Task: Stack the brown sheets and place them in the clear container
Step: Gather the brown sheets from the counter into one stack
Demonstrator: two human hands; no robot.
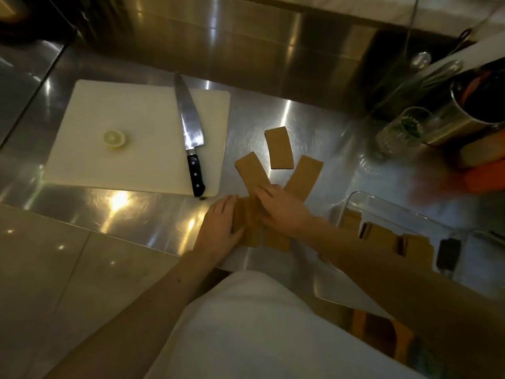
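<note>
Several brown sheets lie fanned on the steel counter: one alone (279, 148), one angled left (250, 170), one angled right (304, 175). A small pile of brown sheets (252, 231) lies near the counter's front edge. My left hand (221, 228) presses flat against the pile's left side. My right hand (281, 207) rests on top of the pile and on the ends of the two angled sheets, fingers bent. The clear container (393, 212) stands to the right, with several brown sheets (382, 232) upright inside it, partly hidden by my right forearm.
A white cutting board (114, 160) holds a chef's knife (191, 132) and a lemon slice (114, 138) at the left. At the back right stand a glass jar of greens (401, 129) and a metal canister (470, 113). A small black object (448, 255) lies beside the container.
</note>
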